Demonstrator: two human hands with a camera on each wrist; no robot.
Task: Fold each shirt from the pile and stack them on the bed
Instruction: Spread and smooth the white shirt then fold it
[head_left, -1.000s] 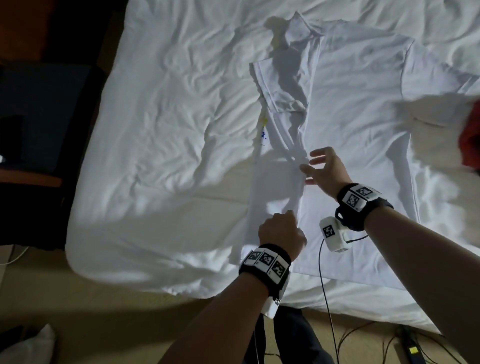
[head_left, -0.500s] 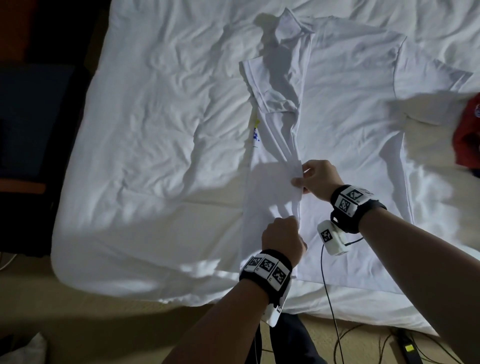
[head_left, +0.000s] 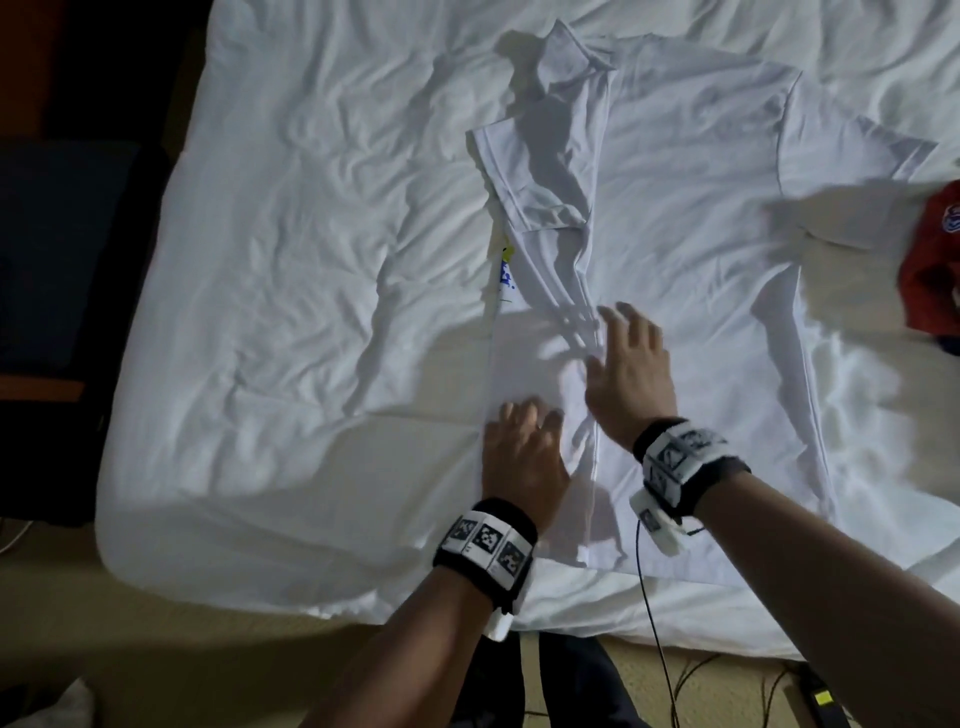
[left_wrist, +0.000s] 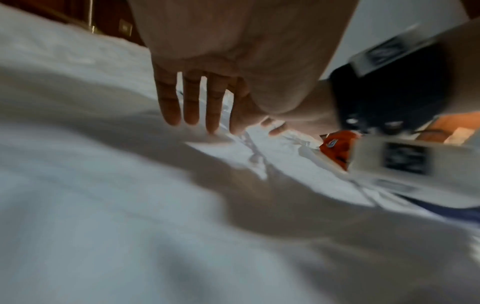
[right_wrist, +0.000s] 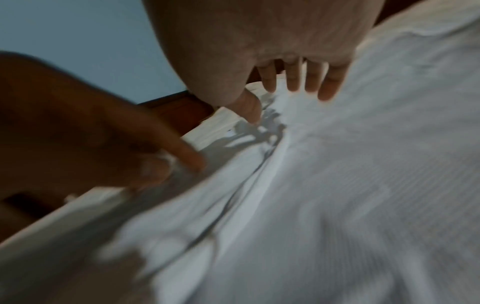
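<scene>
Left hand (head_left: 522, 452) flat, fingers straight, pressing near folded panel of white shirt (head_left: 691, 260) on bed (head_left: 311, 260).
Right hand (head_left: 631, 371) spread, gripping nothing, just beyond; best swept toward far collar, smoothing bunched creases.

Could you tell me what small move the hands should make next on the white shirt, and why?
Probably sweep the right hand up the folded flap toward the collar. Both it and the left hand lie flat on the white shirt, and wrinkles bunch just above the right fingertips.
</scene>
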